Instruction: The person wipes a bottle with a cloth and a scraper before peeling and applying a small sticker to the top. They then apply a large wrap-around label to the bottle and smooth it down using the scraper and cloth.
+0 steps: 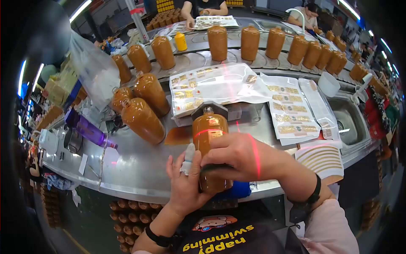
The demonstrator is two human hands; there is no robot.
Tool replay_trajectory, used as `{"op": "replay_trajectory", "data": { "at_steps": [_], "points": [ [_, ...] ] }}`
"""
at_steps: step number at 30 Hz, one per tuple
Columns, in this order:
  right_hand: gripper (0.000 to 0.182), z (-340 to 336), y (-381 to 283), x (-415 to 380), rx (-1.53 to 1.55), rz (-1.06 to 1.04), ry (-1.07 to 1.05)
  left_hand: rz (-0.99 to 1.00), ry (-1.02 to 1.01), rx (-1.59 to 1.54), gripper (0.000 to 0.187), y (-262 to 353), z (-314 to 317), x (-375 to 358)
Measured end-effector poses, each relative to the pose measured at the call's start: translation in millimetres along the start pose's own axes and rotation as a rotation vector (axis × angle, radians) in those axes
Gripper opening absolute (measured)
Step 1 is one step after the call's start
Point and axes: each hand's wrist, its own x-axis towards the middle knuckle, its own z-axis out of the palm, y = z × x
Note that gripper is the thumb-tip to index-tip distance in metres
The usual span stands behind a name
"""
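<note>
A glossy brown bottle [204, 139] with gold-and-red labels on its front is right before me, its neck against a grey angular holder [210, 111]. My left hand [185, 178] steadies its lower left side, thumb against the bottle and the other fingers apart. One finger wears a whitish wrap [188, 160]. Across the bottle's front, my right hand [232, 152] is closed round a dark, flat-edged tool [218, 168], blurred and partly hidden by the fingers. Red laser lines cross the bottle and my right wrist.
Several brown bottles [144, 120] stand close on the left. More bottles [218, 43] line the curved conveyor [192, 59] behind. Label sheets [292, 108] lie at centre and right, near a metal sink [349, 120]. A purple bottle [91, 131] lies left. Two people sit across.
</note>
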Motion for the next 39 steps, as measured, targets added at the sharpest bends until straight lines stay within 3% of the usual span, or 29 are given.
{"op": "replay_trajectory", "data": {
  "at_steps": [3, 4, 7, 8, 11, 12, 13, 15, 17, 19, 21, 23, 25, 28, 31, 35, 36, 39],
  "points": [
    [0.021, 0.0, 34.3, 11.4, -0.167, 0.338, 0.215, 0.011, -0.020, 0.036, 0.099, 6.0, -6.0, -0.7],
    [0.022, -3.5, 35.9, 12.5, -0.420, 0.342, 0.383, 0.010, -0.017, 0.019, 0.099, 4.4, -4.2, -2.7],
    [0.023, 5.3, 12.6, 0.2, -0.021, 0.124, 0.108, 0.023, -0.001, -0.024, 0.101, -6.2, 3.7, -6.0],
    [0.024, 9.2, 7.8, -4.8, 0.082, 0.154, 0.029, 0.039, -0.002, -0.049, 0.101, -9.3, 7.1, -7.2],
    [0.021, 13.0, 37.8, -21.3, -0.299, 0.351, 0.584, -0.011, 0.019, -0.149, 0.100, -11.9, 14.0, -13.2],
    [0.019, 11.3, 34.9, -30.4, -0.404, 0.319, 0.551, -0.041, 0.049, -0.151, 0.094, -10.3, 15.1, -12.7],
    [0.021, 11.2, 17.7, -37.6, -0.082, 0.405, 0.475, 0.053, 0.026, -0.129, 0.092, -11.6, 11.1, -8.3],
    [0.021, 9.7, 3.7, -60.3, -0.017, 0.390, 0.384, 0.244, -0.019, -0.091, 0.089, -16.9, -1.4, 0.7],
    [0.027, -2.1, 6.1, -82.6, -0.093, 0.584, 0.467, 0.328, -0.060, -0.105, 0.072, -23.2, -5.3, 19.9],
    [0.030, -20.8, 46.5, -121.7, -0.356, 0.556, 0.534, 0.412, -0.052, -0.109, 0.067, -37.2, -6.0, 49.8],
    [0.034, -53.5, 90.2, -165.8, -0.578, 0.681, 0.440, 0.367, -0.040, -0.130, 0.065, -41.1, -8.3, 75.3],
    [0.042, -88.9, 127.8, -193.8, -0.734, 0.955, 0.295, 0.378, -0.066, -0.129, 0.063, -43.0, -9.3, 96.1],
    [0.050, -117.7, 169.7, -215.5, -0.833, 1.033, 0.208, 0.372, -0.025, -0.140, 0.062, -47.0, -4.4, 103.2],
    [0.049, -140.0, 215.2, -204.8, -0.882, 1.272, 0.057, 0.334, -0.019, -0.163, 0.063, -48.0, 1.0, 99.0],
    [0.036, -159.1, 254.7, -187.2, -0.883, 1.400, -0.018, 0.281, 0.005, -0.184, 0.063, -49.6, 3.2, 90.3],
    [0.038, -189.4, 309.4, -189.8, -1.034, 1.355, 0.174, 0.237, 0.037, -0.262, 0.060, -50.0, 7.2, 88.2],
    [0.040, -192.0, 316.9, -188.3, -1.040, 1.378, 0.202, 0.288, -0.048, -0.194, 0.058, -56.5, 2.8, 86.5],
    [0.033, -201.8, 334.0, -187.0, -0.983, 1.370, 0.255, 0.272, 0.006, -0.229, 0.058, -54.4, 4.4, 88.0]
  ]
}}
